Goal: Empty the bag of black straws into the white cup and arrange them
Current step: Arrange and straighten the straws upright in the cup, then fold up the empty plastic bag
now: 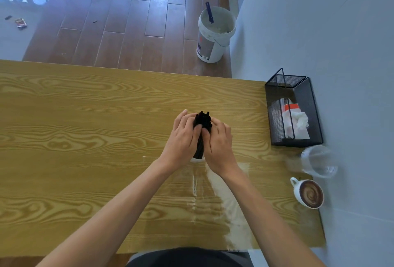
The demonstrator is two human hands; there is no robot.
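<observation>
Head camera: your left hand (183,136) and right hand (218,143) close around a bundle of black straws (202,123) at the middle of the wooden table (85,117), fingers of both curled against its sides. The straws stand upright in the white cup (197,159), of which only a sliver of rim shows between your wrists. The empty clear bag (215,198) lies flat on the table just below your hands, partly under your right forearm. At the table's right edge sit a black mesh basket (298,106) holding tissues, a clear plastic cup (318,161) and a coffee cup (309,193). A white bucket (215,36) stands on the floor beyond.
</observation>
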